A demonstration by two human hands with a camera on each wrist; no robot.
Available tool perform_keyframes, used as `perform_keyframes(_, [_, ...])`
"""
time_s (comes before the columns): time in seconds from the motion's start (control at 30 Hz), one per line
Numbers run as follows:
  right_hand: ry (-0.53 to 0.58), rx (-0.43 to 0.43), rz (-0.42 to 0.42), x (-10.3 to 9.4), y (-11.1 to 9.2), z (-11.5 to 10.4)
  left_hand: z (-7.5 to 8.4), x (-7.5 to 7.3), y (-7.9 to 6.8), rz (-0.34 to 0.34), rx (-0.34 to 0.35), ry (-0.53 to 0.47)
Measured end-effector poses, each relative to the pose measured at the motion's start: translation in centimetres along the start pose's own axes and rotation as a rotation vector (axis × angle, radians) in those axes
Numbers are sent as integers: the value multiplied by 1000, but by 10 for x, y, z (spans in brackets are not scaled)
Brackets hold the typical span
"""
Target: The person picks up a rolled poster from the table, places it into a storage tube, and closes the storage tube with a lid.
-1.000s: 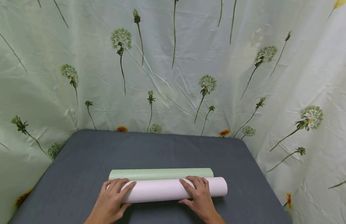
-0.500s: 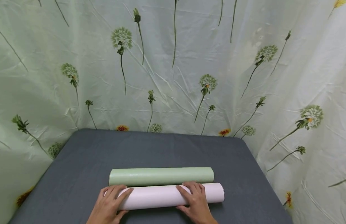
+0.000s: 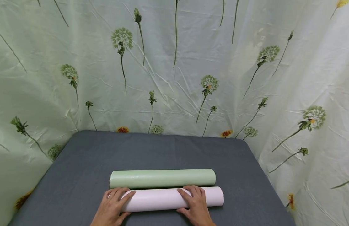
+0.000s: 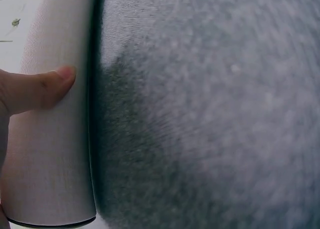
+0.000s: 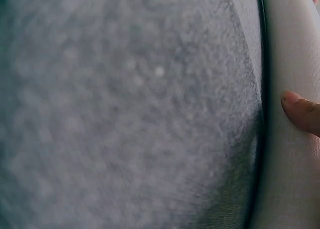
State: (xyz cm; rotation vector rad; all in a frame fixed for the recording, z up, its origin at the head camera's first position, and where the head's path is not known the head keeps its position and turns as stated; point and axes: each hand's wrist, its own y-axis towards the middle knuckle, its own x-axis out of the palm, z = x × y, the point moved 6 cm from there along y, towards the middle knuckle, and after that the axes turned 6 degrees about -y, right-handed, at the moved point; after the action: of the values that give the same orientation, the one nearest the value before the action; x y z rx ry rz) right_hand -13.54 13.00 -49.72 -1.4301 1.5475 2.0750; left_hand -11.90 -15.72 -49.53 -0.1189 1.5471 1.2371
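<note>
A pale pink roll (image 3: 157,199) lies crosswise near the front of the dark grey surface. My left hand (image 3: 110,205) grips its left end, fingers over the top and thumb on the near side. Further right along the same roll, my right hand (image 3: 195,205) holds it the same way, leaving the right end bare. Just behind lies a light green roll (image 3: 163,178), parallel to the pink one and untouched by either hand. In the left wrist view the thumb (image 4: 52,86) presses on the roll's side; the right wrist view shows the other thumb (image 5: 299,109) doing likewise.
The dark grey cloth-covered table (image 3: 163,150) extends behind and to both sides of the rolls. A whitish curtain (image 3: 174,78) printed with dandelions hangs along the back and both sides.
Both hands have drawn the pink roll toward me and slightly left, away from the green roll, which it partly covered in view before. The green roll has stayed in place.
</note>
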Motion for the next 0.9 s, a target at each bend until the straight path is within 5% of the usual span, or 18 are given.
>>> perform_keyframes(0.67, [58, 25, 30, -1, -3, 8, 2, 8, -1, -29, -73, 37])
perform_keyframes(0.9, [104, 46, 12, -3, -3, 10, 1, 2, 0, 22, -81, -6])
